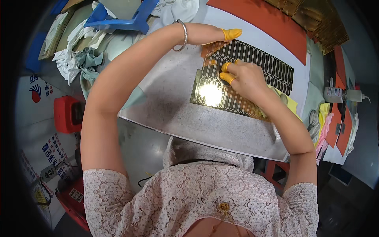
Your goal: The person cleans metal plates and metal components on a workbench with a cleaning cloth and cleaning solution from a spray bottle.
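Observation:
A dark, gold-tinted patterned sheet (252,61) with rows of long oval outlines lies flat on the metal work surface. My left hand (211,34) rests at its far left edge, near a piece of amber film (212,48); the finger that shows wears a yellow finger cot and is stretched out, and the others are hidden. Over the middle of the sheet is my right hand (248,80), with yellow cots on its fingers. Its fingers are bent together, tips close to the sheet. Whatever they pinch, if anything, cannot be made out. A bright glare covers the sheet's near left part.
The metal table (158,100) has a curved near edge. Behind the sheet lies a red-brown board (264,25), with amber sheets (312,23) beyond. A blue plastic frame (118,19) and cloths (73,59) sit at far left. A yellow cloth (291,104) and bottles (335,94) are at right.

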`<move>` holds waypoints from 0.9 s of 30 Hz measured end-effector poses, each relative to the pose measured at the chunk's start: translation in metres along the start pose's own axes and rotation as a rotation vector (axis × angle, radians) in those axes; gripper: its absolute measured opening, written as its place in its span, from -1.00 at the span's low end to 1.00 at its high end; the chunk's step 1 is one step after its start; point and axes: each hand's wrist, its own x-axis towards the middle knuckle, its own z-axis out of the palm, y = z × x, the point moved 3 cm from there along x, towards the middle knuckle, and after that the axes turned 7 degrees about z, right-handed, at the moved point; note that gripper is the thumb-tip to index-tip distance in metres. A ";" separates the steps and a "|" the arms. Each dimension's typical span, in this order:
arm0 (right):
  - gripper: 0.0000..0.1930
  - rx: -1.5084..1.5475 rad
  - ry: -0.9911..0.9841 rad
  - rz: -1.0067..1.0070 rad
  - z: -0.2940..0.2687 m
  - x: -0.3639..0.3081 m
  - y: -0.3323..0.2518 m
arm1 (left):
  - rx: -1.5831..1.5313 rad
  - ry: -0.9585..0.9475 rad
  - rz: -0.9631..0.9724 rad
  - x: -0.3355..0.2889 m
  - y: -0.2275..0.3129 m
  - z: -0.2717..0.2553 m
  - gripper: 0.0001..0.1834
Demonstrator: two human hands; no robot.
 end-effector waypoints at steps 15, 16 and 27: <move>-0.80 -0.032 0.071 0.131 -0.002 0.032 -0.002 | 0.178 0.042 -0.050 0.011 0.007 -0.015 -0.60; -0.80 -0.055 0.043 0.073 0.005 0.022 -0.008 | 0.163 0.022 -0.052 0.009 0.004 -0.014 -0.60; -0.83 -0.019 0.095 -0.028 0.004 0.012 -0.008 | 0.168 0.003 0.004 0.010 0.004 -0.015 -0.71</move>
